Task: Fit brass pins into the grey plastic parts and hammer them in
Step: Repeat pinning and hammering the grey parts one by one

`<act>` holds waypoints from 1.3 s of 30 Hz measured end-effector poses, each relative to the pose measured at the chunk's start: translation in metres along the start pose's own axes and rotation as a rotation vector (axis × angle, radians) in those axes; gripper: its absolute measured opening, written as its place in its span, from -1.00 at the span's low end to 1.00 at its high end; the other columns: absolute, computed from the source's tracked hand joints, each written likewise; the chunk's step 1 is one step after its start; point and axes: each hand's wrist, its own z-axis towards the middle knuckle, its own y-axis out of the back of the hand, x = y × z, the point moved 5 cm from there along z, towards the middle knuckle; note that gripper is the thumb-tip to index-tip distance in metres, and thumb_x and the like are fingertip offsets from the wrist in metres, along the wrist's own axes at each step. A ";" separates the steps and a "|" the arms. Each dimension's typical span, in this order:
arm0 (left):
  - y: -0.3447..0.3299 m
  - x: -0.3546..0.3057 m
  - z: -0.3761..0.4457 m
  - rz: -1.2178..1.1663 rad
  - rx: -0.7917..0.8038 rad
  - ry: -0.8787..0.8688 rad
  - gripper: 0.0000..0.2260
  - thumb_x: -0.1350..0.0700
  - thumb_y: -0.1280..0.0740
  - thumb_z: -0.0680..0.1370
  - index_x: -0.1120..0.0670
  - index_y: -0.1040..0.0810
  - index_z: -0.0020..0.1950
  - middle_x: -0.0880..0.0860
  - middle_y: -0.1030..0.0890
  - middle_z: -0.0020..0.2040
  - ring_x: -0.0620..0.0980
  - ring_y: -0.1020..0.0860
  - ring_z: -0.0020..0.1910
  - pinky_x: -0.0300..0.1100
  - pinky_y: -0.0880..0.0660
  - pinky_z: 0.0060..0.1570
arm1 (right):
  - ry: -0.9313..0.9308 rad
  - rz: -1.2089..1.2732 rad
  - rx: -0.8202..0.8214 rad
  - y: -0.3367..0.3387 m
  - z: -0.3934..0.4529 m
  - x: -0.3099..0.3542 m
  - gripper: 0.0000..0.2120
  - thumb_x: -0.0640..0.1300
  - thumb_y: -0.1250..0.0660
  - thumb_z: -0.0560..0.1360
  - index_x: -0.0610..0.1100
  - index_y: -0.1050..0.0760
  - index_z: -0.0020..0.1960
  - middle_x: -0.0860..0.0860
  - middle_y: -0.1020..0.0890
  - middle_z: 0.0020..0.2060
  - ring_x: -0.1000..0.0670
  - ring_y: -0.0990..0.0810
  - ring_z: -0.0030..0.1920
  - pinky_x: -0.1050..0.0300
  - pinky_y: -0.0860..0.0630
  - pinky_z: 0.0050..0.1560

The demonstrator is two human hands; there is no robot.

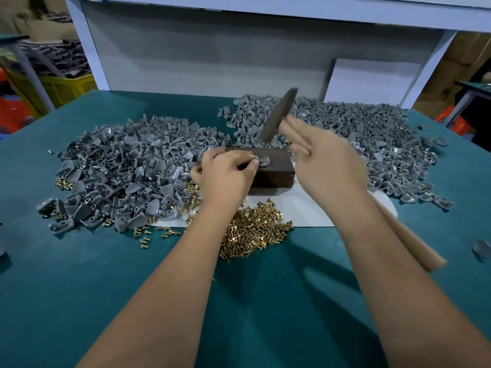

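Overhead, white shelf (pixel 265 11); teal mat (pixel 79 274); left hand (pixel 225 171) pinches grey part (pixel 263 162), right hand (pixel 326 166) grips hammer (pixel 279 112).

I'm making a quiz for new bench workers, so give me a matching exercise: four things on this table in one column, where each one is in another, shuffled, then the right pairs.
Things:
1. hammer
2. loose brass pins
3. dark block
4. yellow crate

Places:
A. on the white sheet, under the part being worked
B. raised in the right hand
C. off the table, far left
D. heaped nearest the person, between the forearms

Pairs: 1-B, 2-D, 3-A, 4-C
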 end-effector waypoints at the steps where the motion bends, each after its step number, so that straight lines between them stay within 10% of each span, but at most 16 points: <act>1: 0.000 0.000 0.000 -0.017 -0.002 0.002 -0.87 -0.13 -0.37 0.53 -0.21 -0.70 0.00 -0.33 -0.62 0.08 -0.10 -0.28 0.35 0.10 -0.06 0.29 | 0.009 0.006 -0.062 0.003 -0.001 -0.001 -0.54 -0.06 -0.19 0.58 0.35 -0.29 0.39 0.09 -0.65 0.11 -0.11 -0.62 0.04 0.12 -0.41 -0.21; 39: 0.001 0.000 -0.001 -0.057 0.001 0.029 -0.88 -0.12 -0.37 0.54 -0.25 -0.69 0.02 -0.28 -0.64 0.07 -0.08 -0.29 0.34 0.06 -0.09 0.28 | 0.140 -0.173 -0.013 -0.002 -0.003 -0.001 -0.52 -0.07 -0.20 0.58 0.30 -0.24 0.42 -0.05 -0.68 0.00 -0.18 -0.63 -0.04 0.05 -0.45 -0.24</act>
